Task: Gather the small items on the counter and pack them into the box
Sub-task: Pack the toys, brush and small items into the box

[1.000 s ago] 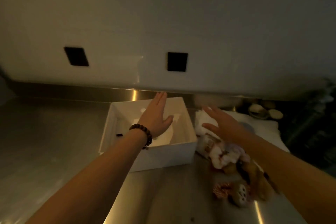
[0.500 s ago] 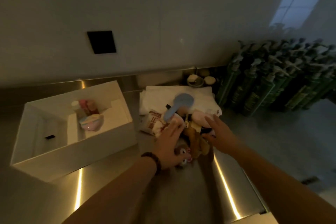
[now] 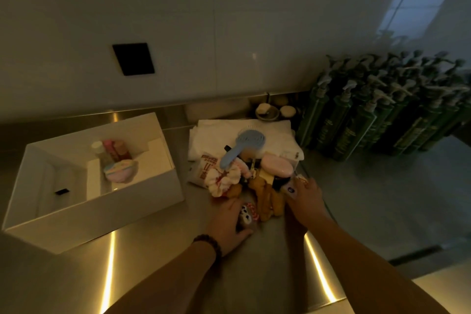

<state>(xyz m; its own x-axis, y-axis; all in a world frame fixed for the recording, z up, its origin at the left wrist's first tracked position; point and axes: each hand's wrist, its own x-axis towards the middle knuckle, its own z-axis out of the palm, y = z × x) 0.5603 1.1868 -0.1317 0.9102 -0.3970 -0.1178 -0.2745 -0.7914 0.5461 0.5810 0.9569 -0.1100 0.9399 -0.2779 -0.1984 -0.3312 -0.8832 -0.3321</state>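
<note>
Steel counter (image 3: pixel 153 270): both hands, left (image 3: pixel 229 227) and right (image 3: pixel 307 202), cup the toy pile (image 3: pixel 257 186), fingers spread.

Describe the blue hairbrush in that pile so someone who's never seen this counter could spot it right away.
Start at the open white box on the steel counter and look right to the heap of small items lying partly on a folded white towel. The light blue plastic hairbrush lies on top at the heap's far side. It is the only blue thing there, with an oval slotted head and a handle angled toward the box.
</note>
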